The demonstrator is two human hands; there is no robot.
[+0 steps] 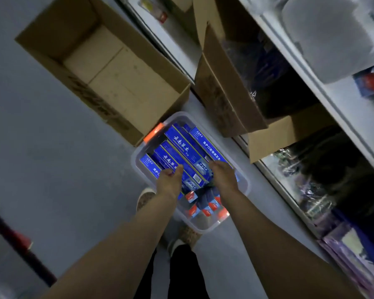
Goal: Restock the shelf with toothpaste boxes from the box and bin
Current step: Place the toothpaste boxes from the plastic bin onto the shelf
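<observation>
A clear plastic bin (244, 186) with orange latches stands on the grey floor below me. Several blue toothpaste boxes (181, 145) with white lettering lie in it; smaller boxes with red ends (203, 207) sit at its near end. Both my arms reach down into the bin. My left hand (170, 180) rests on the near ends of the left boxes, fingers curled onto them. My right hand (221, 174) lies over the near ends of the right boxes. Whether either hand has a firm hold is unclear. The white shelf unit (311, 87) runs along the right.
An open, empty cardboard box (108, 67) stands on the floor beyond the bin. A second cardboard box (225, 93) with open flaps leans in the shelf's lower level. Packaged goods fill the shelves at right. My feet are just under the bin's near edge.
</observation>
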